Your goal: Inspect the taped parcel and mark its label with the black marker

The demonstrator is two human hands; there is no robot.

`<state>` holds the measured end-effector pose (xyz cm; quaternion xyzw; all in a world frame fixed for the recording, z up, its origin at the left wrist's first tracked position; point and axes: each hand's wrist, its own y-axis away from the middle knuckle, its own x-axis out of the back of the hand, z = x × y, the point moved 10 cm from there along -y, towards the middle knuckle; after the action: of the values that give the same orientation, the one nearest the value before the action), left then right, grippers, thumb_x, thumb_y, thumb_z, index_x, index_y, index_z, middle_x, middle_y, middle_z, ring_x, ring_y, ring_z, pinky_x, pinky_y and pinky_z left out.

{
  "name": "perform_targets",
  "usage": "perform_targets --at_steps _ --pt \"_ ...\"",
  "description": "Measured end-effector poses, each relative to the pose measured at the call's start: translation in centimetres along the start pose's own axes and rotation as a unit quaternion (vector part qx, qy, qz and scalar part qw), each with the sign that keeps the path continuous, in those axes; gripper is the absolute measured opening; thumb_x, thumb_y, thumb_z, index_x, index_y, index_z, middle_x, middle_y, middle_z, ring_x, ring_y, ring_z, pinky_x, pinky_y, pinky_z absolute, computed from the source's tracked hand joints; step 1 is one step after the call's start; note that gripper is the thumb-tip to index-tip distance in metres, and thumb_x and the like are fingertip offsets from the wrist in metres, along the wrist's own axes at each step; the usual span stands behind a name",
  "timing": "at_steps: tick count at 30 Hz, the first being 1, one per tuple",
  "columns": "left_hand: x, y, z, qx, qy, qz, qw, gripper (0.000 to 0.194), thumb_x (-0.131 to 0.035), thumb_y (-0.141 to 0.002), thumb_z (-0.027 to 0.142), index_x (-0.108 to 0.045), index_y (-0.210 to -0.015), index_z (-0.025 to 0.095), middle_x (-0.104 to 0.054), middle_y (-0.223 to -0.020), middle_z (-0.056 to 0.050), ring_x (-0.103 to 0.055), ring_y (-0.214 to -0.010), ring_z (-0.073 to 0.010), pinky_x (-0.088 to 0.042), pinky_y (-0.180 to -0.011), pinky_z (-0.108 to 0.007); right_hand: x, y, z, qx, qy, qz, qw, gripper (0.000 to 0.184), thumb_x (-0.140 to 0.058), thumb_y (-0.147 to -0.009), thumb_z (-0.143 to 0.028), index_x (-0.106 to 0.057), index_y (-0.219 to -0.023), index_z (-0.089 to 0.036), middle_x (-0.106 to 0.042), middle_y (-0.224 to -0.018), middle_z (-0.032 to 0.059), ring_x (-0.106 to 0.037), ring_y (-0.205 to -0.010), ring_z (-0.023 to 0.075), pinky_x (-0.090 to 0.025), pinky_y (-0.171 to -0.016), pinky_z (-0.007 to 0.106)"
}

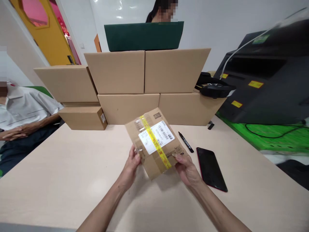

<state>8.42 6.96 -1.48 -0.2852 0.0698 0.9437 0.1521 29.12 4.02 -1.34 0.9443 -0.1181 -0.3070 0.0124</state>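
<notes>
Boxes [125, 108] stand stacked at twelve o'clock on the pale worktop [60, 180]; a person [158, 11] shows partly behind them, and a seated onlooker [33, 103] is at ten. In front of the boxes, near the worktop's middle, is the parcel [154, 156], tilted with its label [164, 133] upward; I can't tell whether it touches the surface. The left hand [131, 164] pinches its edge at eight o'clock, and the right hand [189, 170] clasps it at four, thumb on top. To me it looks light: flat cardboard, fairly stiff, though likely to dent if squeezed hard. The tape [153, 138] and label are probably slicker than bare card, so opposite edges seem the surest places for a grip. A marker [185, 141] lies just beside the parcel at three o'clock, a phone [212, 169] at four, past the right hand.
</notes>
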Motion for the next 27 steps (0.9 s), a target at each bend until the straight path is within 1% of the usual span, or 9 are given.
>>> perform_targets --at_steps 3,6,8,10,14,19,23,25,27 --pt "1.0 -0.1 1.3 -0.005 -0.033 0.039 0.999 0.071 -0.083 -0.075 0.055 -0.062 -0.135 0.024 -0.063 -0.143 -0.011 -0.049 -0.139 -0.0385 -0.040 -0.113 -0.049 -0.1 0.3 0.1 -0.018 0.022 -0.016 0.999 0.084 -0.096 -0.051 -0.034 -0.064 -0.129 -0.032 -0.073 -0.125 0.0032 -0.063 -0.119 0.0315 -0.050 -0.097 0.040" --pt "1.6 0.2 2.0 -0.021 -0.024 0.079 0.996 0.066 -0.085 -0.073 0.048 -0.063 -0.130 0.024 -0.068 -0.136 -0.009 -0.057 -0.132 -0.0351 -0.046 -0.106 -0.045 0.0 0.5 0.7 -0.022 0.009 0.005 1.000 0.092 -0.097 -0.052 -0.036 -0.057 -0.135 -0.041 -0.070 -0.128 -0.0019 -0.061 -0.121 0.0273 -0.050 -0.097 0.038" --pt "1.9 0.4 2.0 -0.028 -0.008 0.107 0.994 0.065 -0.086 -0.072 0.050 -0.064 -0.127 0.024 -0.070 -0.132 -0.008 -0.060 -0.127 -0.0334 -0.050 -0.100 -0.041 -0.6 0.6 1.3 -0.022 -0.011 0.008 1.000 0.087 -0.097 -0.054 -0.039 -0.057 -0.131 -0.043 -0.071 -0.124 -0.0043 -0.062 -0.120 0.0260 -0.051 -0.097 0.038" --pt "1.8 0.5 1.7 -0.039 0.010 0.127 0.991 0.065 -0.086 -0.070 0.052 -0.064 -0.124 0.024 -0.070 -0.131 -0.007 -0.060 -0.125 -0.0318 -0.053 -0.093 -0.037 -2.1 0.9 2.0 -0.024 -0.022 -0.027 0.999 0.076 -0.096 -0.057 -0.043 -0.061 -0.124 -0.042 -0.072 -0.123 -0.0038 -0.062 -0.121 0.0272 -0.052 -0.097 0.041" --pt "0.7 0.6 1.0 -0.079 0.034 0.108 0.990 0.064 -0.084 -0.076 0.049 -0.059 -0.132 0.029 -0.065 -0.138 -0.005 -0.057 -0.130 -0.0273 -0.052 -0.094 -0.033 -4.5 1.7 3.0 -0.020 -0.015 -0.087 0.996 0.063 -0.093 -0.064 -0.039 -0.063 -0.120 -0.040 -0.072 -0.127 -0.0020 -0.064 -0.121 0.0283 -0.053 -0.100 0.045" --pt "0.0 0.5 0.6 -0.069 0.026 0.041 0.996 0.066 -0.080 -0.079 0.055 -0.057 -0.136 0.032 -0.061 -0.145 -0.006 -0.056 -0.130 -0.0281 -0.051 -0.096 -0.036 -2.7 1.1 2.0 -0.001 -0.013 -0.029 1.000 0.058 -0.093 -0.058 -0.032 -0.068 -0.111 -0.032 -0.078 -0.113 -0.0006 -0.069 -0.110 0.0282 -0.054 -0.096 0.042" --pt "2.2 0.3 2.5 -0.060 0.057 0.080 0.993 0.074 -0.074 -0.072 0.074 -0.063 -0.133 0.033 -0.067 -0.137 -0.006 -0.057 -0.129 -0.0313 -0.051 -0.096 -0.042 -0.4 0.4 0.5 -0.019 -0.043 0.019 0.999 0.055 -0.092 -0.054 -0.038 -0.072 -0.104 -0.027 -0.080 -0.110 0.0028 -0.071 -0.104 0.0328 -0.057 -0.089 0.045" --pt "3.0 0.2 3.4 -0.034 0.046 0.092 0.994 0.076 -0.077 -0.070 0.072 -0.064 -0.134 0.032 -0.067 -0.138 -0.006 -0.056 -0.131 -0.0332 -0.049 -0.101 -0.044 0.0 0.2 0.1 -0.036 -0.042 0.010 0.998 0.053 -0.091 -0.056 -0.038 -0.073 -0.105 -0.026 -0.080 -0.112 0.0040 -0.071 -0.105 0.0342 -0.058 -0.088 0.045" --pt "2.5 0.1 3.9 -0.006 0.010 0.059 0.998 0.077 -0.082 -0.070 0.065 -0.065 -0.134 0.026 -0.067 -0.138 -0.009 -0.055 -0.133 -0.0360 -0.046 -0.106 -0.044 0.1 0.1 0.1 -0.049 -0.036 -0.004 0.998 0.051 -0.090 -0.059 -0.037 -0.073 -0.106 -0.025 -0.080 -0.112 0.0045 -0.071 -0.107 0.0347 -0.057 -0.090 0.045"
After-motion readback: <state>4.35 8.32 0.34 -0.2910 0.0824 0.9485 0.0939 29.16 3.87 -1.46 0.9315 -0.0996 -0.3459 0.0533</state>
